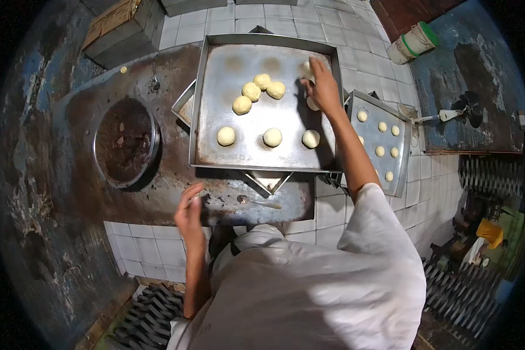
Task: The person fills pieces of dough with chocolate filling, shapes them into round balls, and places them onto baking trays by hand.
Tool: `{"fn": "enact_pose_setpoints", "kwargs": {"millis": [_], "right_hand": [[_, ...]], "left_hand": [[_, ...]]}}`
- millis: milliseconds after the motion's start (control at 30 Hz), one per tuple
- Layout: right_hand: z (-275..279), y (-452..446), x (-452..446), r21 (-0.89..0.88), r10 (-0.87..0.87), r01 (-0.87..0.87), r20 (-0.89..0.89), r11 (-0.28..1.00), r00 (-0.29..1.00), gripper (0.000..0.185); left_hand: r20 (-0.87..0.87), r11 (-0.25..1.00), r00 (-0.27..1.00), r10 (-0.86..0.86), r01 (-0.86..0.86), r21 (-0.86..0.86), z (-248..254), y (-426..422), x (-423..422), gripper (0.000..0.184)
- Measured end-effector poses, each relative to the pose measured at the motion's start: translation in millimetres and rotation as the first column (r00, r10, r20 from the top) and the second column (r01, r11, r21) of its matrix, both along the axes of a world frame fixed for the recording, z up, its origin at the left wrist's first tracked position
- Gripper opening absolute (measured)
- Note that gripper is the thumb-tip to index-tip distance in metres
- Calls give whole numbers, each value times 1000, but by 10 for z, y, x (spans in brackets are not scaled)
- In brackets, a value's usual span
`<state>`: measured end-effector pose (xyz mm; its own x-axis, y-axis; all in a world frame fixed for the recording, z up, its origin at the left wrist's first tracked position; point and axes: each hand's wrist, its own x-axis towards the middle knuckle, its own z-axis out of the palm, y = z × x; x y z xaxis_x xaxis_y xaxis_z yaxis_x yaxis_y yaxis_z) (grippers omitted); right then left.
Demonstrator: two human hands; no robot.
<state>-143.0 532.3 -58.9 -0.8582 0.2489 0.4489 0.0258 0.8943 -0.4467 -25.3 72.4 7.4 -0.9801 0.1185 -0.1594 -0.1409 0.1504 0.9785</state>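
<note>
A large metal tray [233, 157] holds pale dough balls. Along its near side sit three of them: a left ball [226, 136], a middle ball [272, 137] and a right ball [311, 139]. Several yellower dough balls [251, 91] lie grouped in the middle. My right hand [324, 87] is over the tray's right side, fingers extended and thumb apart. Beside its fingers is one dough ball [307, 67], and another dough ball [312, 104] is partly covered by the wrist. My left hand [189, 213] hovers at the table's front edge, loosely open, holding nothing visible.
A round metal bowl [156, 140] with dark brown contents stands left on the stained table [175, 76]. A spoon [259, 202] lies near the front edge. Right, a lower tray [398, 157] carries more dough balls. A bucket [413, 44] and small fan [466, 109] are farther right.
</note>
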Motion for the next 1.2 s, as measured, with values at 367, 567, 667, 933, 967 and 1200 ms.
{"fn": "enact_pose_setpoints", "kwargs": {"millis": [367,567,667,933,967,1200], "right_hand": [[-1026,363,-798,219,-148,159,-66,963,987,42],[-795,140,-684,335,-257,270,-84,903,963,40],[-323,-529,-337,266,-107,82,80,961,991,37],[216,-944,203,-82,-143,215,517,973,844,34],[289,-927,384,-537,99,190,462,822,881,32],[962,-1859,1363,-996,416,42,7,-74,909,48]], "left_hand": [[130,806,801,584,-592,24,-147,-907,562,19],[14,884,886,463,-463,69,-97,-666,376,15],[10,896,899,437,-437,78,-96,-478,215,14],[-46,994,999,-15,20,112,26,445,-343,18],[-27,992,999,-31,34,124,96,591,-388,19],[246,836,926,-288,118,536,14,1029,-500,32]]}}
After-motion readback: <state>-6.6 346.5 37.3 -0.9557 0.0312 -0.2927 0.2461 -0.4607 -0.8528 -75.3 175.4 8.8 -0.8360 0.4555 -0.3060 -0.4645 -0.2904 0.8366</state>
